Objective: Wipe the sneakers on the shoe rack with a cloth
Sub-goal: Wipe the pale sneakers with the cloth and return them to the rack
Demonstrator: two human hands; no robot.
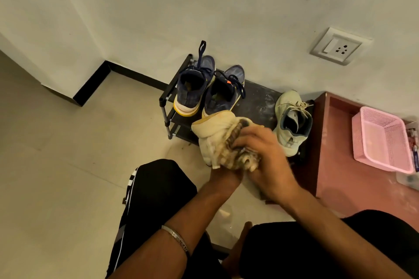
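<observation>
A black shoe rack (pixel 256 102) stands against the wall. On its top left sits a pair of navy sneakers (pixel 190 88) (pixel 223 95) with yellow-white soles, heels towards me. One pale grey-white sneaker (pixel 292 120) sits at the right end. In front of the rack I hold a bunched cream cloth (pixel 213 140), stained dark brown in the middle. My left hand (pixel 223 179) holds the bundle from below, its fingers hidden. My right hand (pixel 263 154) lies on top with fingers curled over the stained part. Whether anything is wrapped inside the cloth is hidden.
A reddish-brown cabinet top (pixel 344 176) adjoins the rack on the right and carries a pink plastic basket (pixel 383 140). A wall socket (pixel 340 46) is above it. My knees in black trousers (pixel 156 190) frame the pale tiled floor (pixel 68 165).
</observation>
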